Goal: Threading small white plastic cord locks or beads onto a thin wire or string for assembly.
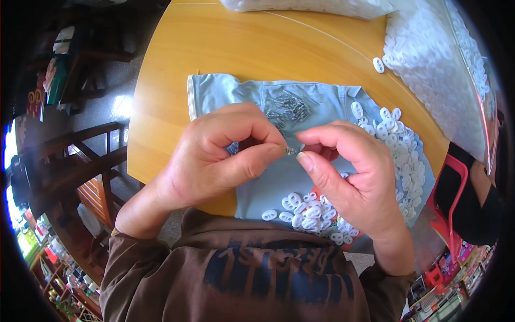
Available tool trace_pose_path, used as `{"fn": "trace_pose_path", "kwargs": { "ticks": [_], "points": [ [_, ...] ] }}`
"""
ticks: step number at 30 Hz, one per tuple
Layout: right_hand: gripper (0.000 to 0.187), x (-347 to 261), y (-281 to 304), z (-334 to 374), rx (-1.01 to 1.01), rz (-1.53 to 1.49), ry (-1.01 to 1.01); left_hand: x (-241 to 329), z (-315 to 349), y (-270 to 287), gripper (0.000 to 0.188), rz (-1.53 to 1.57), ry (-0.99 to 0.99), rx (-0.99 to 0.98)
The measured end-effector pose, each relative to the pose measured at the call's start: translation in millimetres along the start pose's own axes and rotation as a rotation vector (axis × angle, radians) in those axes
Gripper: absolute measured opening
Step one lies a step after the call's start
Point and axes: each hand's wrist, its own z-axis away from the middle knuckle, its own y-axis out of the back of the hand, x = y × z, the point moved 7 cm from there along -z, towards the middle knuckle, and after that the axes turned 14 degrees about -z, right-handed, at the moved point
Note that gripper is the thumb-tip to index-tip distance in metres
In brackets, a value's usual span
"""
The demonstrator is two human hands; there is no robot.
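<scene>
My left hand [230, 147] pinches a small coiled metal spring [290, 151] between thumb and forefinger, above a light blue cloth [268, 190]. Just across from it is my right hand [351, 169], its thumb and forefinger apart by the spring's free end; its other fingers curl in, partly hidden. On the cloth beyond my hands lies a loose heap of thin metal springs [292, 104]. White oval plastic cord locks with two holes [314, 214] are piled near my body, and a larger pile of them [405, 155] spreads along the right side of the cloth.
A yellow wooden table [214, 45] bears the cloth. Large clear bags [429, 64] full of white pieces stand at the far right, with one loose cord lock [379, 65] beside them. Dark wooden chairs [102, 150] stand to the left; a red chair frame [456, 204] is at the right.
</scene>
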Motion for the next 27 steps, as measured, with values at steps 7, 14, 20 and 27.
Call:
{"fn": "trace_pose_path", "kwargs": {
  "ticks": [7, 14, 20, 27],
  "points": [
    [0.014, 1, -8, -2, -0.061, -0.089, -0.043, -8, 0, -1, 0.004, 0.157, 0.045, -0.058],
    [0.012, -2, -12, -5, -0.101, 0.010, 0.031, -8, 2, -3, 0.005, 0.228, 0.119, -0.102],
    [0.013, -4, -10, -3, -0.034, -0.008, 0.047, -11, 2, 2, 0.002, 0.224, 0.115, -0.053],
    [0.009, -1, -9, 0, -0.076, -0.083, -0.043, -8, 2, 11, 0.010, -0.098, 0.129, 0.112]
  ]
}}
